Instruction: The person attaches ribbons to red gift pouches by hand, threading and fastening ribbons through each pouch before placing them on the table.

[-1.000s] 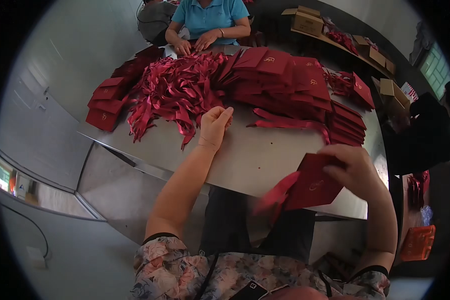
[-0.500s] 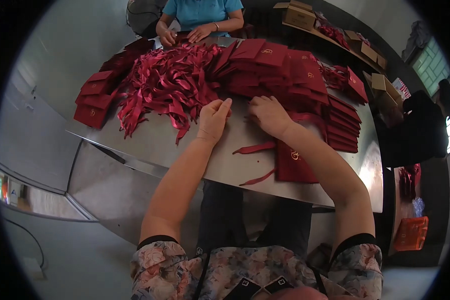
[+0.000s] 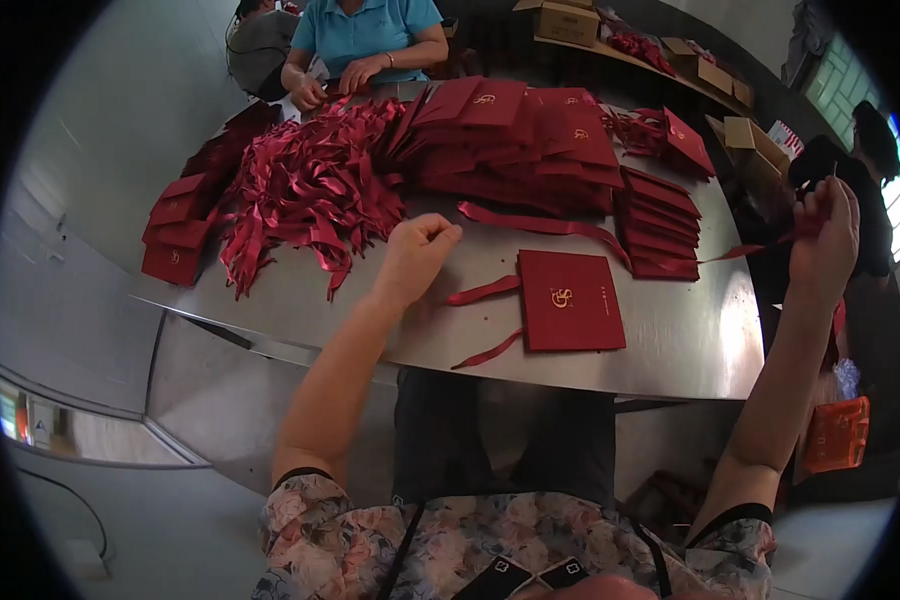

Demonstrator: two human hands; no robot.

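My right hand (image 3: 825, 240) is raised past the table's right edge, fingers pinched on a red ribbon (image 3: 745, 250). A thin light sliver shows above its fingertips, too small to name. Over the table front, my left hand (image 3: 418, 258) is closed with thumb against fingers; whatever it may hold is hidden. A flat dark red pouch (image 3: 595, 285) with a gold emblem lies to its right, two ribbon tails pointing left from it. Behind this pouch, a long ribbon strip (image 3: 540, 225) crosses the metal table (image 3: 670, 345) toward the stacked pouches (image 3: 660, 225).
A heap of red ribbons (image 3: 315, 185) and a large pile of pouches (image 3: 510, 150) cover the table's far half. More pouches (image 3: 175, 225) lie at the left. Across the table sits a co-worker in a blue shirt (image 3: 365, 40). Cardboard boxes (image 3: 755, 145) stand at the right.
My right hand has swung from the table middle far out to the right, drawing a ribbon with it. My left hand has shifted slightly down. The front pouch is now uncovered.
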